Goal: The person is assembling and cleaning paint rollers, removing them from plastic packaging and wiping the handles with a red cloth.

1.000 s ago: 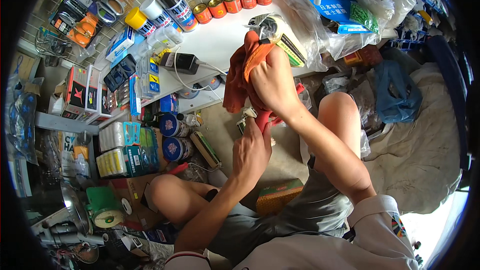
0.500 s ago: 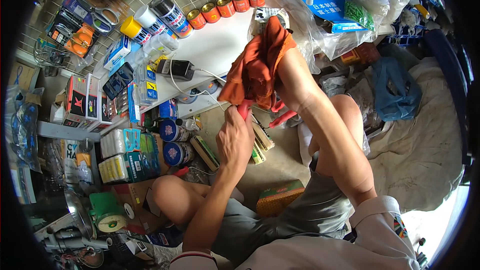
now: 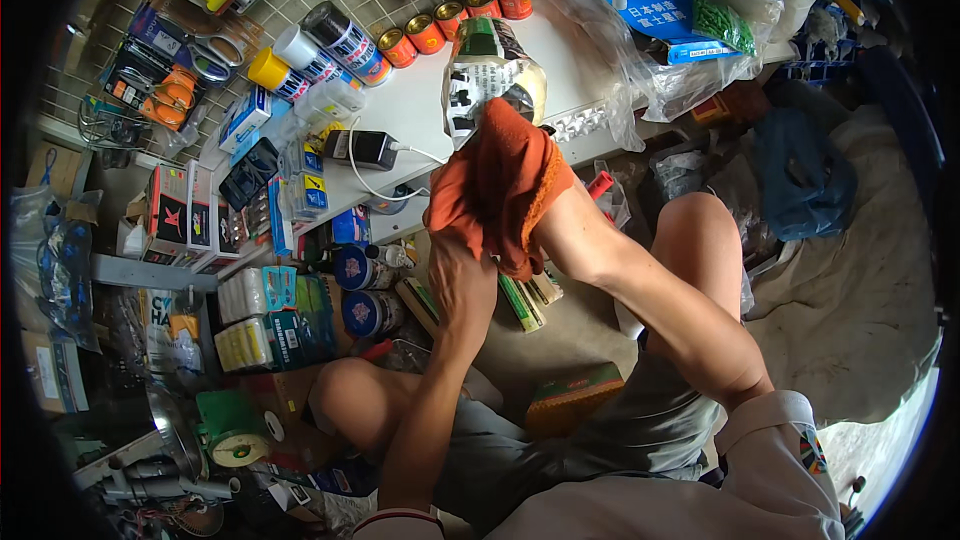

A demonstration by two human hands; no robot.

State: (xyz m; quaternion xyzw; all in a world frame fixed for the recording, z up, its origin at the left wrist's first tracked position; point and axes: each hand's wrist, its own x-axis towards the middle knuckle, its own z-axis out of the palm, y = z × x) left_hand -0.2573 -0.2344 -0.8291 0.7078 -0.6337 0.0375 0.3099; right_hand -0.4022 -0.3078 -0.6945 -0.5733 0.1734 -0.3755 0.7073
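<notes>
An orange-red cloth (image 3: 500, 175) is bunched in front of me, just off the near edge of the white shelf. My right hand (image 3: 560, 225) grips it, with the fingers hidden in its folds. My left hand (image 3: 462, 275) is closed directly below the cloth and touches it; whatever sits in that fist is covered. A short red handle end (image 3: 600, 185) shows to the right of the cloth, and I cannot tell what it belongs to. Behind the cloth, a printed plastic packet (image 3: 490, 75) stands partly hidden on the shelf.
Several orange tins (image 3: 450, 18) and spray cans (image 3: 345, 40) line the white shelf (image 3: 410, 95). A black power adapter (image 3: 360, 148) with a white cable lies on it. Below are narrow boxes (image 3: 522, 305) and a brown-green box (image 3: 572, 400) between my legs. A green scale (image 3: 235, 430) stands left.
My hands and the cloth have drawn closer together, the cloth coming down over my left fist. The red handle seen above that fist is now hidden. More of the packet behind shows.
</notes>
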